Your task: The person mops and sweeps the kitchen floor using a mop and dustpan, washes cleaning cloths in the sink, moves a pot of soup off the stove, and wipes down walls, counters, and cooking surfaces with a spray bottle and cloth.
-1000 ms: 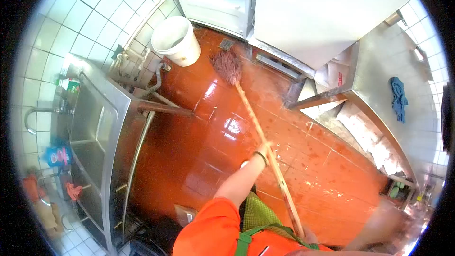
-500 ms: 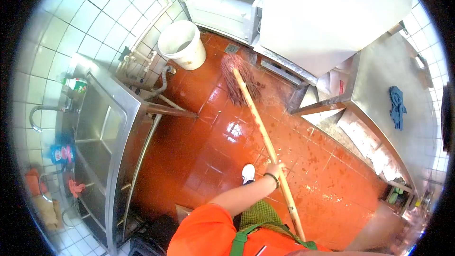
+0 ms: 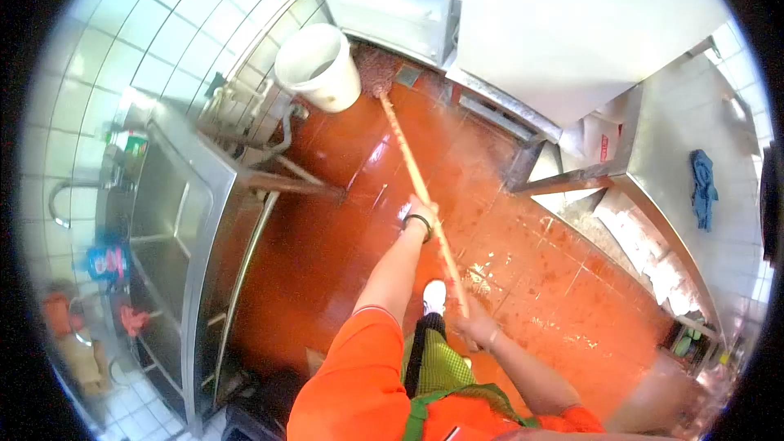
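A mop with a long pale wooden handle (image 3: 409,159) slants across the wet floor, its reddish-brown string head (image 3: 376,70) lying beside the white bucket (image 3: 336,86) by the wall. My left hand (image 3: 422,209), with a dark band at the wrist, is closed round the middle of the handle. Lower down, near my body, my right hand (image 3: 475,325) grips the handle's upper end. One white shoe (image 3: 434,297) shows just left of the handle.
Stainless steel sinks (image 3: 214,196) line the left wall, with pipes (image 3: 282,143) beneath. At right stands a steel table (image 3: 674,126) with a blue cloth (image 3: 702,189) on it. A large white cabinet (image 3: 572,24) and a floor drain (image 3: 407,75) are ahead. The red tile floor (image 3: 523,278) looks wet.
The mop head has slid forward and left, to beside the bucket. My left hand has reached forward with the handle, and my right hand has come into view on its upper end.
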